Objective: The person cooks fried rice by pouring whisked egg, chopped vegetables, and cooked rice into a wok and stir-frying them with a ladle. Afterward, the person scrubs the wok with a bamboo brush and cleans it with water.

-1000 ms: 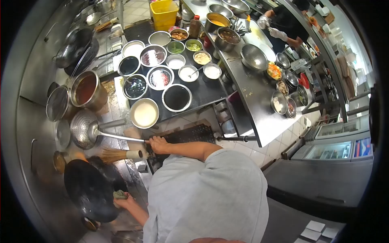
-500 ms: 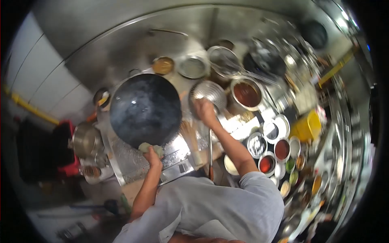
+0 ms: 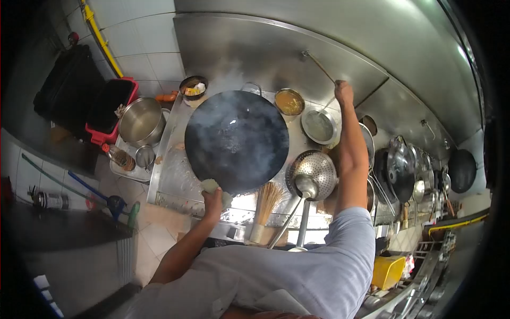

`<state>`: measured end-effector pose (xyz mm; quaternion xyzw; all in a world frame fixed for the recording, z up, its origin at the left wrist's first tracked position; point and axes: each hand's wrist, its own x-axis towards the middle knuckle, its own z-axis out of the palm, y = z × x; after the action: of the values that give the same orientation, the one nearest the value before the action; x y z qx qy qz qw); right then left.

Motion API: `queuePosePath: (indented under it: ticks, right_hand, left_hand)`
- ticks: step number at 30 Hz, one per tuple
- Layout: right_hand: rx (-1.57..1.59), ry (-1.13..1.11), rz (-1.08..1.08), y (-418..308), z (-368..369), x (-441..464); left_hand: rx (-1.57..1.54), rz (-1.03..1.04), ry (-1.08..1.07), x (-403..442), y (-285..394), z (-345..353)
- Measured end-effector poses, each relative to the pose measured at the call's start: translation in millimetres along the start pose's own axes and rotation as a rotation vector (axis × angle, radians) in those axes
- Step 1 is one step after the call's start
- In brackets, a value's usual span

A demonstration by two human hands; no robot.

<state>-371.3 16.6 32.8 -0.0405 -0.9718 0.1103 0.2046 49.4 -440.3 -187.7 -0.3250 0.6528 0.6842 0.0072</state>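
Note:
Grey smoke or steam rises from a large dark wok [image 3: 236,146] on the stove. At its near rim my left hand [image 3: 213,203] is closed around a folded pale cloth [image 3: 210,185]. My right hand [image 3: 344,93] is raised toward the back wall, its fingers closed at the end of a long metal tap spout [image 3: 320,67]. Beneath that hand, a thin pale streak reaches toward a round metal pan [image 3: 319,126] of cloudy liquid; I cannot tell whether it is water. A ladle [image 3: 306,187] rests on a perforated strainer [image 3: 319,169], right of the wok.
Beside the strainer lies a bamboo brush [image 3: 267,204]. Behind the wok stand a bowl of brownish contents [image 3: 289,101] and a small dark bowl [image 3: 194,87]. A steel pot [image 3: 142,122] and a bottle [image 3: 121,158] are at left. Pans hang or stand along the right.
My right hand has left the strainer area and risen to the tap spout. The view has turned. My left hand still holds the cloth at the wok's rim.

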Motion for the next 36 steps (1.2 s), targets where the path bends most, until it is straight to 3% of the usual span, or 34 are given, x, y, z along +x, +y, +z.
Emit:
queuePosePath:
  ticks: [3, 5, 7, 8, 10, 13, 18, 20, 21, 23, 27, 29, 30, 31, 33, 35, 36]
  right_hand:
    - [0.048, 0.021, -0.032, -25, -9, -2]
    - [0.034, -0.048, -0.12, -47, -6, 1]
    - [0.246, -0.137, 0.008, -83, 4, 4]
    - [0.394, -0.189, 0.082, -108, 5, 0]
    - [0.395, -0.235, 0.285, -156, 8, -2]
    - [0.534, -0.241, 0.414, -191, 25, 8]
    - [0.448, -0.194, 0.288, -203, 6, -7]
    - [0.227, 0.144, 0.037, -198, -8, -29]
    - [0.224, 0.149, 0.049, -198, -21, -46]
    - [0.463, 0.248, 0.004, -200, -49, -96]
    - [0.575, 0.23, -0.046, -177, -46, -239]
    - [0.738, 0.113, 0.112, -183, -50, -339]
    - [0.612, -0.008, 0.212, -173, -35, -389]
    - [0.562, 0.058, 0.133, -166, -19, -440]
    - [0.473, -0.051, 0.366, -170, -5, -550]
    - [0.495, -0.106, 0.561, -181, -10, -629]
    - [0.384, -0.107, 0.637, -185, -3, -669]
  left_hand:
    - [-0.04, -0.101, 0.003, -17, 41, 8]
    - [0.031, -0.031, 0.028, -3, 22, 10]
    - [-0.002, -0.157, -0.022, -19, 51, 13]
    - [-0.028, -0.113, -0.038, -9, 33, 14]
    - [-0.028, -0.136, -0.03, -14, 43, 16]
    - [-0.01, -0.152, 0.0, -16, 50, 19]
    - [-0.013, -0.151, -0.09, -7, 35, 8]
    - [-0.042, -0.155, -0.12, -2, 30, 6]
    - [-0.034, -0.153, -0.13, 2, 26, 4]
    - [-0.088, -0.139, -0.18, 6, 18, 0]
    - [-0.135, -0.225, -0.296, -4, 29, -33]
    - [-0.133, -0.196, -0.386, -13, 38, -65]
    - [0.013, -0.122, -0.354, -6, 24, -81]
    - [0.157, -0.02, -0.311, 6, 1, -104]
    - [0.45, 0.19, -0.181, 24, -37, -144]
    - [0.761, 0.026, -0.171, -8, 14, -166]
    - [0.77, 0.031, -0.179, -7, 6, -176]
